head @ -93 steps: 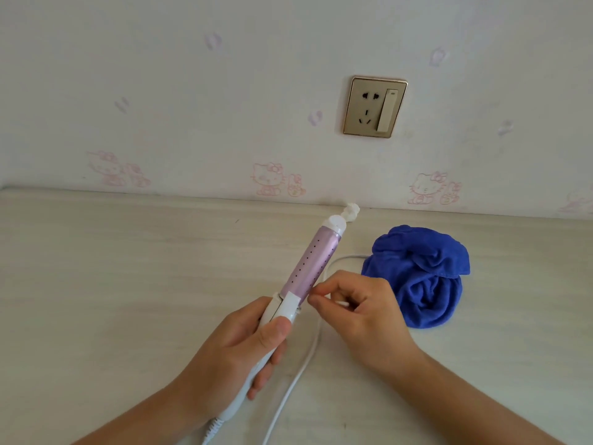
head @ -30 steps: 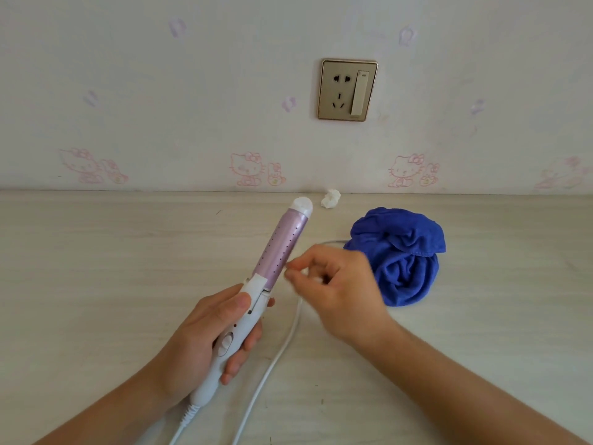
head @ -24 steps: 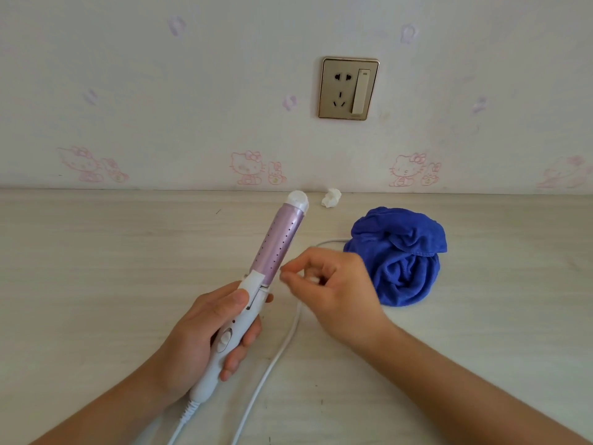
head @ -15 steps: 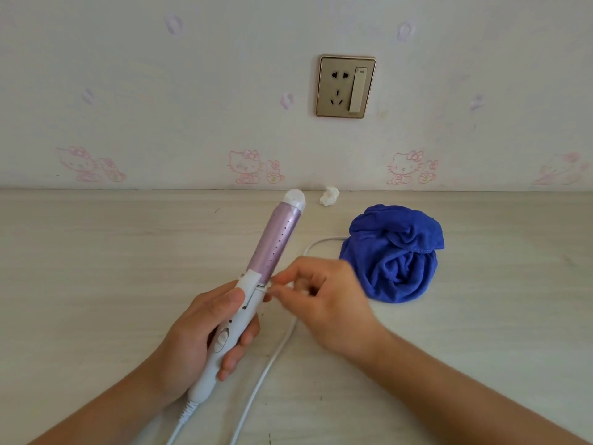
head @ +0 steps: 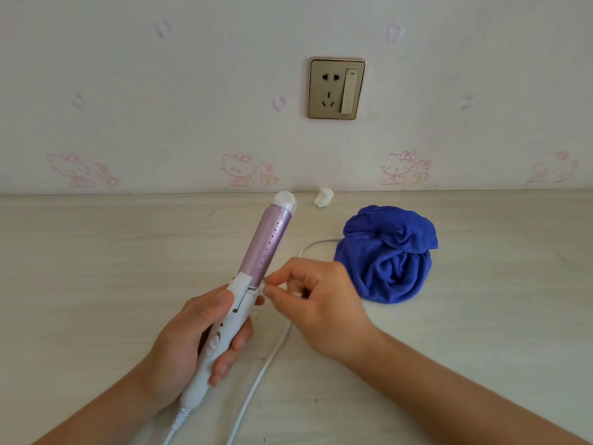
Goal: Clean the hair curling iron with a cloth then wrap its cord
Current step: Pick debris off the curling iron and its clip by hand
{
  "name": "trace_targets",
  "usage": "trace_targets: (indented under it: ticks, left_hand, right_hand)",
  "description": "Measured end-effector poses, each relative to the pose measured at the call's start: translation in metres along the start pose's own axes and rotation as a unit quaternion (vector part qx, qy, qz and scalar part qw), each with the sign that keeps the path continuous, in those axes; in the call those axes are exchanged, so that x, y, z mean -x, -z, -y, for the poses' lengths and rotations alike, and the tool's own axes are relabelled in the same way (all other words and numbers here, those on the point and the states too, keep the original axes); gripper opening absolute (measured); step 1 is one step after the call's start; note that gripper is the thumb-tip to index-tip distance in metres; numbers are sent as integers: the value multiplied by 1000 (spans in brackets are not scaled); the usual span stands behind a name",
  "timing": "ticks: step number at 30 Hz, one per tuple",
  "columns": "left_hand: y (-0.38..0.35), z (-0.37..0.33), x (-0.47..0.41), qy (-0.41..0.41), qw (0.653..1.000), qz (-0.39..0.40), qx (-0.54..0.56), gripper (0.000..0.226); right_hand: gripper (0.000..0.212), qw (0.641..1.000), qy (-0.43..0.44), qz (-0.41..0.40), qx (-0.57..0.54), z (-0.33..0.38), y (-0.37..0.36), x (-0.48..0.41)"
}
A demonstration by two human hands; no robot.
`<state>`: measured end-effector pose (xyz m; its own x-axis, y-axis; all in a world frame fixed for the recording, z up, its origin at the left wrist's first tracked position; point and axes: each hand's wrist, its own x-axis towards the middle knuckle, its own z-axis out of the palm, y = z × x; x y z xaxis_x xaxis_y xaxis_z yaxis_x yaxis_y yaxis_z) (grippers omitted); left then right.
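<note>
Lilac-barrelled and white-handled, the curling iron is held over the middle of the desk, its tip angled toward the back edge. The left hand is wrapped round the handle, thumb on top. The right hand, just beside it, pinches thumb and forefinger at the white collar below the barrel. The blue cloth lies bunched to the right of both hands, untouched, and the white cord loops toward it.

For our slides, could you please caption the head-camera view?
Left hand grips the curling iron while right hand pinches at its hinge; blue cloth lies on the table nearby.
</note>
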<state>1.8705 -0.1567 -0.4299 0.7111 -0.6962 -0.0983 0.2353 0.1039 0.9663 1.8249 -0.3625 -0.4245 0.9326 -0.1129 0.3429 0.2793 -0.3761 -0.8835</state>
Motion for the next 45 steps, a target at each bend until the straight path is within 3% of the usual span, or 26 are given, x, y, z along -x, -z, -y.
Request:
trace_targets:
  ticks: [4,9,15,21,27,34,40,45]
  left_hand:
    - [0,-1,-4,5,1000,-6,8,63]
    - [0,1,-5,25,999,11,-23,62]
    - [1,-1,-2,15,1000,-1,17,64]
    - [-1,-1,-4,25,1000,6,-2,62]
    - [0,-1,-2,12,1000,-5,15,60]
    - [-1,0,-5,28,1000,2,-10,62]
    - [1,0,-3,7,1000,-5,2,55]
    - [0,1,-7,19,1000,-12,7,63]
  right_hand:
    - [10,1000,-3,-23,12,0,5,-9]
    - [12,986,-35,-165,6,-3,42,-30]
    - [7,999,17,-13,38,-1,7,-3]
    - [9,992,-17,-121,0,-2,41,-26]
    - [11,1000,10,16,9,-3,-1,3]
    - [9,994,-35,-104,-12,-4,33,-24]
    - [7,999,28,30,20,-2,1,5]
    - [9,998,-13,-64,23,-4,28,-19]
